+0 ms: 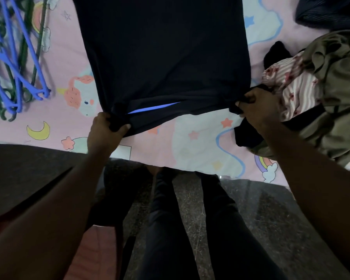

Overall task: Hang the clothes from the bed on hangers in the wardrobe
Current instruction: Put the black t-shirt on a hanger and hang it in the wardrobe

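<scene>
A dark navy garment [162, 53] lies spread flat on the pink patterned bed sheet [192, 146]. My left hand [104, 131] grips its near left corner, fingers curled round bunched cloth. My right hand [258, 107] pinches the near right corner. A blue hanger [154, 108] shows as a thin strip inside the garment's near opening, between my two hands. The rest of that hanger is hidden by the cloth.
A heap of blue and green hangers [16, 63] lies on the bed at the left. A pile of clothes [319, 91], olive, striped pink and black, sits at the right, with another dark garment [329, 13] at the far right. Dark stone floor [271, 219] lies below the bed edge.
</scene>
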Tool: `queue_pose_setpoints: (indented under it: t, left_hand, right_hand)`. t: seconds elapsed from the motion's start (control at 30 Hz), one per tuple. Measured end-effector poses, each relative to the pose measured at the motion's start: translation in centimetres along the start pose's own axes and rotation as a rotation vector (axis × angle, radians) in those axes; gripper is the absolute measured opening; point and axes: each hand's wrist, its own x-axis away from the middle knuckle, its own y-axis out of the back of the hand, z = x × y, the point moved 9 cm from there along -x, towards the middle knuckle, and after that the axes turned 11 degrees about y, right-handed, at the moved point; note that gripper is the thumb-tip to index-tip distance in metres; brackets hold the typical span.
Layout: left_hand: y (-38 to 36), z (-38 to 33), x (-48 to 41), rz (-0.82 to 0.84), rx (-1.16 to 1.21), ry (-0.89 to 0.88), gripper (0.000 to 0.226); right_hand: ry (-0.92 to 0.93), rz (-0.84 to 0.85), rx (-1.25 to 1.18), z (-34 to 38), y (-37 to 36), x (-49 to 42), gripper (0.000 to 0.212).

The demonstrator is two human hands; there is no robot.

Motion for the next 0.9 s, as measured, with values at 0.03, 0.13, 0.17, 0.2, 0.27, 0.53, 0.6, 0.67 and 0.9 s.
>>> queue_pose_setpoints:
  t: [0.03,0.13,0.17,0.2,0.27,0.53,0.6,0.67,0.9]
  left_hand:
    - [0.0,-0.1,-0.2,-0.027,-0.082,-0.010,0.057]
    - [0.6,-0.5,-0.8,-0.098,-0.116,-0.005,0.033]
    - [0.8,-0.6,-0.9,-0.115,-0.082,0.000,0.028]
    - [1.0,-0.5,-1.0,-0.130,-0.036,0.016,0.025]
    - [1.8,0.3,-1.0,-0.183,0.095,0.094,0.023]
    - [0.4,3.3,-0.7,-0.111,0.177,0.125,0.040]
    - [-0.1,3.0,-1.2,-0.109,0.105,0.096,0.043]
    - [0.5,3.5,-1.7,-0.172,0.114,0.151,0.030]
    - [0.0,3.7,-2.1,-0.080,0.106,0.109,0.032]
  right_hand:
    - [0.025,0.026,0.010,0.2,-0.5,0.1,0.016]
    - [0.083,-0.010,0.125,1.0,-0.5,0.2,0.027]
    - [0.092,-0.062,0.170,1.1,0.0,0.3,0.031]
    - [0.087,-0.119,0.191,1.2,0.5,0.5,0.034]
    - [0.084,-0.225,0.184,1.3,1.7,0.7,0.030]
    - [0.087,-0.222,0.125,1.4,1.9,0.9,0.036]
    - [0.117,-0.136,0.173,1.5,1.2,0.6,0.043]
    - [0.095,-0.096,0.190,1.2,0.9,0.3,0.041]
    - [0.013,-0.041,0.226,0.4,0.7,-0.1,0.019]
